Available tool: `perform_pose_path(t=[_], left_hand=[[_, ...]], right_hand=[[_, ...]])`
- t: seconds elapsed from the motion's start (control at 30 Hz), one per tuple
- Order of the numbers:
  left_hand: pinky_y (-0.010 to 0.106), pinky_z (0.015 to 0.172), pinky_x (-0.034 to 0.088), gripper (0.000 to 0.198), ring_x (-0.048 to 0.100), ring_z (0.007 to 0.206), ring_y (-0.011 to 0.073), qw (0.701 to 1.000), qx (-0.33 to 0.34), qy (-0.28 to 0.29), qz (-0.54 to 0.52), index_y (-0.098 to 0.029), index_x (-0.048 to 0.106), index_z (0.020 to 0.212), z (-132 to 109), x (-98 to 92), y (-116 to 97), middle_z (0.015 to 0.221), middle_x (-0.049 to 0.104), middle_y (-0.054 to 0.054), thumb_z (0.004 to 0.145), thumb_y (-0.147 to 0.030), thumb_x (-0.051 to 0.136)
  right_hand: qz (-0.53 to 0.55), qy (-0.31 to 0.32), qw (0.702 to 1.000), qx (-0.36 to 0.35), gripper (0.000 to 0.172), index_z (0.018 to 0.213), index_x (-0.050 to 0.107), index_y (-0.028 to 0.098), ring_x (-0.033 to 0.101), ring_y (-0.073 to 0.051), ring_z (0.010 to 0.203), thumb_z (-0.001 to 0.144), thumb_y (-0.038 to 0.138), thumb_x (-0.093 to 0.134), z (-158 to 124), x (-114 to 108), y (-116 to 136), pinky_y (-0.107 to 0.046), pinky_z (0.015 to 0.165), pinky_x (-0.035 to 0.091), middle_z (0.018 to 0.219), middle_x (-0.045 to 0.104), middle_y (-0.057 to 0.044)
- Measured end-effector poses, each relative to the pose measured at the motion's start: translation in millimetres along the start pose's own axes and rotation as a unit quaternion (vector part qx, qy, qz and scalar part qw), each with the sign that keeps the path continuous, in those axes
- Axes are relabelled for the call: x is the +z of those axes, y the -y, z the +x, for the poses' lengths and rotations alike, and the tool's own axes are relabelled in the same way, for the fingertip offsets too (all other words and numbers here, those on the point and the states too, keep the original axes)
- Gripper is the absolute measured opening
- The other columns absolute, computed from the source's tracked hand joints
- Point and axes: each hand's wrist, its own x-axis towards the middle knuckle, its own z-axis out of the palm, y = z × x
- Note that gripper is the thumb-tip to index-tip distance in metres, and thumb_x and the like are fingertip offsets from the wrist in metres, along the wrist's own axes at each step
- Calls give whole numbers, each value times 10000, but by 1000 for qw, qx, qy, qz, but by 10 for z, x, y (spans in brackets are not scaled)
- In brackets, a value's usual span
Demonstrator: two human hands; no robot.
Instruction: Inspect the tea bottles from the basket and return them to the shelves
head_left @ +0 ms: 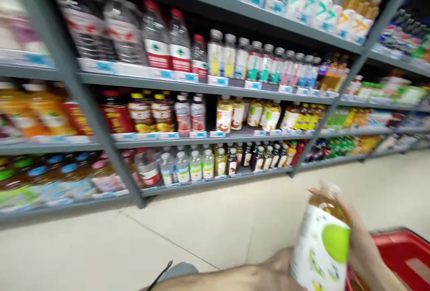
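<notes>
reference item: a white-labelled bottle (322, 246), with a green circle on its label. all positions are being given relative to this bottle. a grey rack (83, 98) is extending behind it, from the far left to beyond its right side. at the far left of the bottle, orange drink bottles (50, 112) are standing on the rack; blue-capped bottles (69, 170) are occupying the level below. nearer the bottle, on a higher level, red-capped bottles (159, 47) are standing. a thin black cord (161, 275) and blue-grey cloth (179, 269) are showing to its lower left. pale floor tiles (215, 212) are lying between the bottle and the rack. the left hand (284, 262) is meeting the bottle's left side; its fingers are being hidden, so whether they are spread or pressed together cannot be told. the bottle is leaning slightly, cap end up, in front of the rack. the right hand (354, 224) is gripping its upper part from behind and to the right. a red basket (393, 238) is sitting to the bottle's lower right.
</notes>
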Motion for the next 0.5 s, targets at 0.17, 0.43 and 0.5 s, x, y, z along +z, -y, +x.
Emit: perform_pose_path(t=[0.17,0.43,0.5], left_hand=[[377,966,511,813,657,1127,309,991,-53,-115,-32,-147,592,1307,107,295,-501,1204,715,125,534,-190,843],[313,747,523,687,679,997,266,952,-215,-217,30,-141,566,1215,466,58,-451,1117,726,155,621,-355,835],[341,791,521,757,682,1026,292,956,-207,-201,55,-141,551,1258,506,-4,-428,1157,721,163,600,-358,855]], right_hand=[[166,128,968,137,702,1179,674,109,729,-245,779,880,720,499,78,196,-137,-359,729,586,1054,759,-145],[276,122,927,220,773,1165,619,83,733,-255,773,923,771,364,486,-91,-499,-373,702,584,922,747,-152],[281,131,931,192,733,1173,618,106,730,-250,779,915,761,412,533,-144,-521,-385,742,582,935,746,-137]])
